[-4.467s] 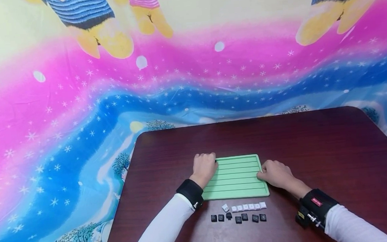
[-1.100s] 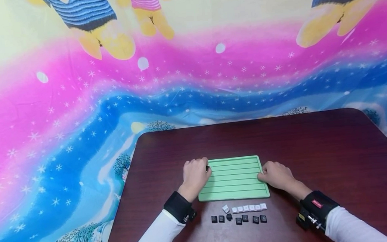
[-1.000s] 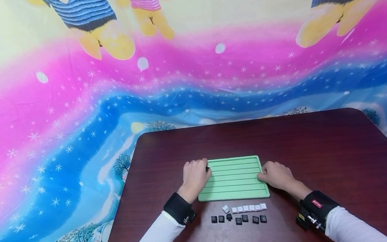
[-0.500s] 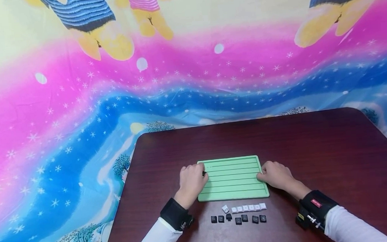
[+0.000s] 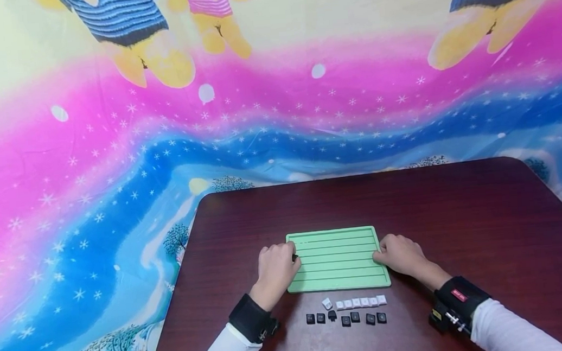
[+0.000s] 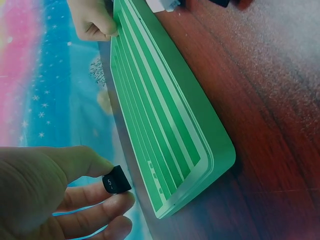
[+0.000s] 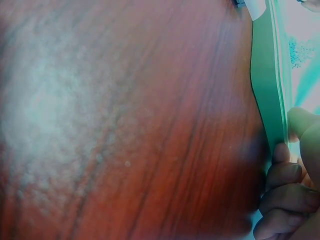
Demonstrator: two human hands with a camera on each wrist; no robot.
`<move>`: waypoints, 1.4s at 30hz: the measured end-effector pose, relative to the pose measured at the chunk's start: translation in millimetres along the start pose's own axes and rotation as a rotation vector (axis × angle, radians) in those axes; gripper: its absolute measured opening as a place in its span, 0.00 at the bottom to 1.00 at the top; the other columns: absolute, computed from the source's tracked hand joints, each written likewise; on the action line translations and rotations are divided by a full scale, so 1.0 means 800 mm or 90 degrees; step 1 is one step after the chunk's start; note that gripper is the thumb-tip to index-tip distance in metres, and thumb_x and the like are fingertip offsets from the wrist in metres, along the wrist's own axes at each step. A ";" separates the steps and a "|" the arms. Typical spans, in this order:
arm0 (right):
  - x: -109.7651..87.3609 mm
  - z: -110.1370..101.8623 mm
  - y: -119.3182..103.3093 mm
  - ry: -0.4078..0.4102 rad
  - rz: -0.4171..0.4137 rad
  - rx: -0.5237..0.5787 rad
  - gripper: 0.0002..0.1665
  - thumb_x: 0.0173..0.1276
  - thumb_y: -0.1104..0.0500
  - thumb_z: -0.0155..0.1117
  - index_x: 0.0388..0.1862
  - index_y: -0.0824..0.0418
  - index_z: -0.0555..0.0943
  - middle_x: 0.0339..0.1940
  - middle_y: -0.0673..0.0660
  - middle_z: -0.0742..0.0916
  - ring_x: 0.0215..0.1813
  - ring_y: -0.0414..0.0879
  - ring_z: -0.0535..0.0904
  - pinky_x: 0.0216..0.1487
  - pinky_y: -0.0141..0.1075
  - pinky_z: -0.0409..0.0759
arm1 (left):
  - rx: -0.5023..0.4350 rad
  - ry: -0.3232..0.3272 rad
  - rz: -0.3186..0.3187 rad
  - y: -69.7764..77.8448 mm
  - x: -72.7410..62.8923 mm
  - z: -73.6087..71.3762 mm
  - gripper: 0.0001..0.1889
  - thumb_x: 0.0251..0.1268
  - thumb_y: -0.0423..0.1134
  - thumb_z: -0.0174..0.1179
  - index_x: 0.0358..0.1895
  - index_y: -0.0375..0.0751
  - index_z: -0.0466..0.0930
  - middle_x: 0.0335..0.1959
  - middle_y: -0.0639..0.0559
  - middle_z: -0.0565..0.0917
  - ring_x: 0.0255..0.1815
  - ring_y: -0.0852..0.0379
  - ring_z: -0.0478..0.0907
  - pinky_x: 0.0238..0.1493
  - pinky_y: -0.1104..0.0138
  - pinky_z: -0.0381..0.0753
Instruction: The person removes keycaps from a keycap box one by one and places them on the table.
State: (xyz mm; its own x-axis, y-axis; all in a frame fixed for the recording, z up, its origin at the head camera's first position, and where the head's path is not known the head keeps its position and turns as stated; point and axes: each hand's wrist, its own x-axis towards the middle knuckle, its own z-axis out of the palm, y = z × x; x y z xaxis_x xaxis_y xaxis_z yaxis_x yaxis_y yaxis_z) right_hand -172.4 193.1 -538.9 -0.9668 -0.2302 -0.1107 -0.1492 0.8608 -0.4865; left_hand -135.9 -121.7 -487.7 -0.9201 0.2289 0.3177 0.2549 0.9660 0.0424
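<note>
My left hand (image 5: 275, 268) pinches a black keycap (image 6: 116, 180) marked 5 between thumb and fingers, beside the left edge of a light green ridged tray (image 5: 338, 258). In the left wrist view the keycap is close by the tray's near corner, apart from it. Small pale marks (image 6: 155, 180) show along one groove near the tray's far left corner. At the opposite side, my right hand (image 5: 401, 253) grips the tray's right edge, thumb on top and the other fingers curled against its outer wall.
In front of the tray lies a row of white keycaps (image 5: 356, 303), one of them tilted at the left end (image 5: 326, 303). Several black keycaps (image 5: 346, 321) are spread closer to me. All rest on a dark red-brown table (image 5: 449, 207) before a patterned cloth backdrop (image 5: 275, 89).
My left hand has moved left and nearer from over the tray's far left corner, keeping the black keycap and uncovering the pale marks. The right hand stays on the edge.
</note>
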 end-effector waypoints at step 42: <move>0.002 0.002 0.000 -0.007 0.010 -0.005 0.28 0.63 0.51 0.63 0.10 0.49 0.59 0.11 0.44 0.59 0.16 0.39 0.52 0.20 0.32 0.48 | 0.021 -0.005 0.041 0.005 -0.071 -0.016 0.20 0.44 0.41 0.75 0.15 0.51 0.67 0.10 0.61 0.70 0.13 0.61 0.64 0.25 0.71 0.44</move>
State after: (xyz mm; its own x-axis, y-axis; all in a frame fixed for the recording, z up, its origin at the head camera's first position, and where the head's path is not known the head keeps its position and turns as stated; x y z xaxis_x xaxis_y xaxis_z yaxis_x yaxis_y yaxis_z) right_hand -173.4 192.4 -540.3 -0.9668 -0.2209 -0.1281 -0.1349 0.8678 -0.4783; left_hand -79.1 -132.2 -493.4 -0.9046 0.2918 0.3109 0.3041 0.9526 -0.0091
